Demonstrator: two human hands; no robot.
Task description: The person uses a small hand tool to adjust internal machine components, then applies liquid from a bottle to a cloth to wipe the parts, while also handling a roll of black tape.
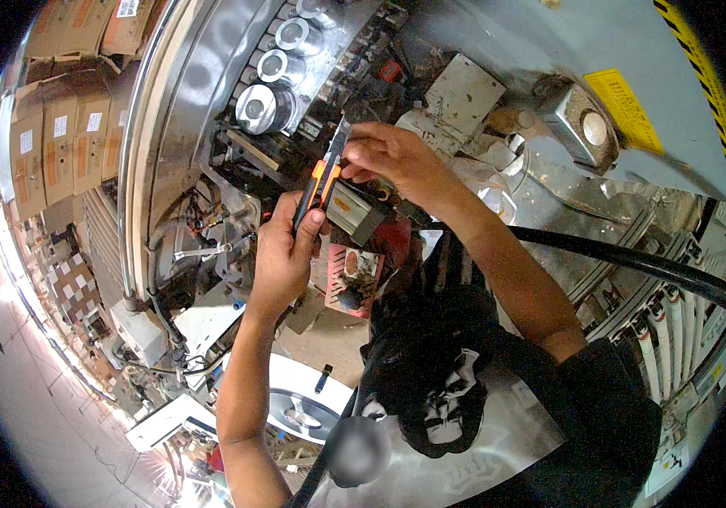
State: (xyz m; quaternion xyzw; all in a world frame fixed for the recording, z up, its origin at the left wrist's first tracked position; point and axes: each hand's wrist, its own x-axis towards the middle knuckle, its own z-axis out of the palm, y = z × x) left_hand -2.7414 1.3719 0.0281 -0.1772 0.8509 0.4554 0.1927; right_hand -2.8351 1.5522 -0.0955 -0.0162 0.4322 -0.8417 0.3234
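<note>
My left hand [285,258] is closed around the black and orange handle of a utility knife [322,179], thumb along its near end. The knife slants up and to the right, with its metal blade out at the far end. Beside that blade is my right hand [390,161], its fingers curled and touching the blade side of the knife; their exact grip is partly hidden. Below the knife is a grey, ribbed metal block [353,213] with an orange label. Under it sits a pinkish-red plate [353,279] with black slots, partly covered by a dirty piece.
Shiny metal cylinders [263,108] line a machine beyond my hands. A thick black hose [625,256] crosses at the right, near a grey metal housing [581,127]. Wrenches [202,251] lie at left, with stacked cardboard boxes [63,140] farther off. White-handled tools [676,330] hang at lower right.
</note>
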